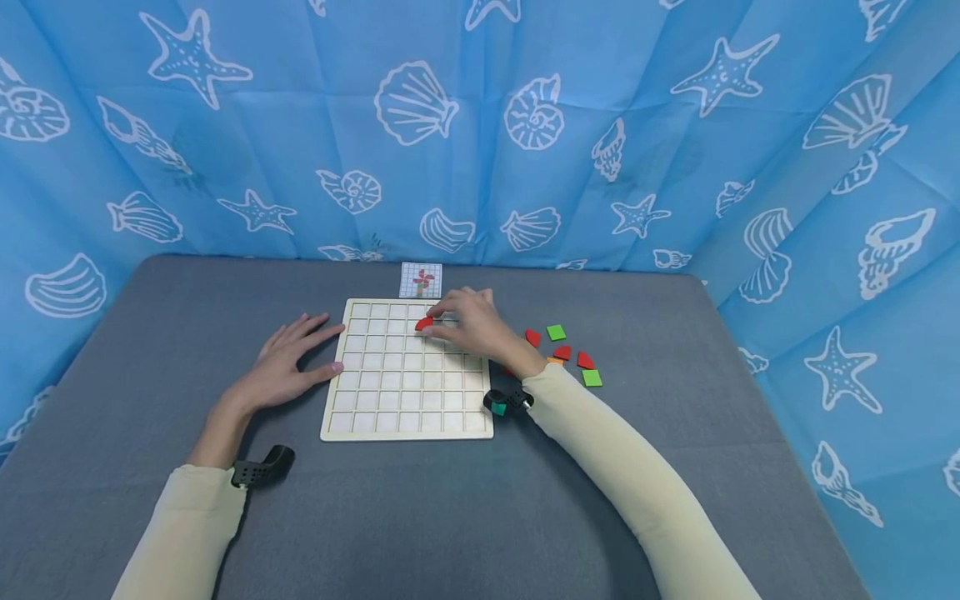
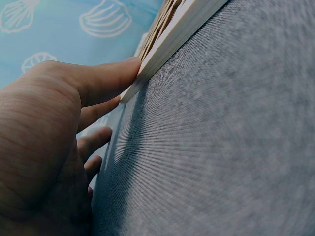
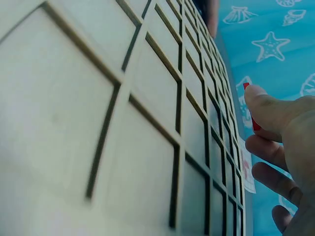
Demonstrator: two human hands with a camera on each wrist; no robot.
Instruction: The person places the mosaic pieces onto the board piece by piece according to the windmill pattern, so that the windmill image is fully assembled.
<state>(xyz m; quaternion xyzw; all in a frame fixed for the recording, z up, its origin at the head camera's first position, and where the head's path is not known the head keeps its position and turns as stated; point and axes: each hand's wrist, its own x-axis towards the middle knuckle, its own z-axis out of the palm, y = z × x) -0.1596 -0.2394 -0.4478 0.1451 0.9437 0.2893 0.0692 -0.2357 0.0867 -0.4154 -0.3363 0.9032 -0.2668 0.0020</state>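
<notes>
A pale wooden grid board (image 1: 382, 379) with square recesses lies on the grey table. Over its upper part, my right hand (image 1: 471, 323) pinches a red quarter-circle tile (image 1: 424, 322) between thumb and fingers. In the right wrist view the red tile (image 3: 255, 123) shows edge-on, held above the board's surface. My left hand (image 1: 288, 367) is spread at the board's left side, its thumb and index fingertips at the edge. From the left wrist, the thumb (image 2: 110, 78) meets the board's side wall (image 2: 162, 51).
A small printed card (image 1: 409, 287) with a red pinwheel pattern on a grid lies behind the board. To the right are several loose tiles: red quarter-circles (image 1: 586, 360), green squares (image 1: 592, 378) and a partly hidden orange piece (image 1: 555, 361). A blue shell-print curtain (image 1: 480, 192) hangs behind the table.
</notes>
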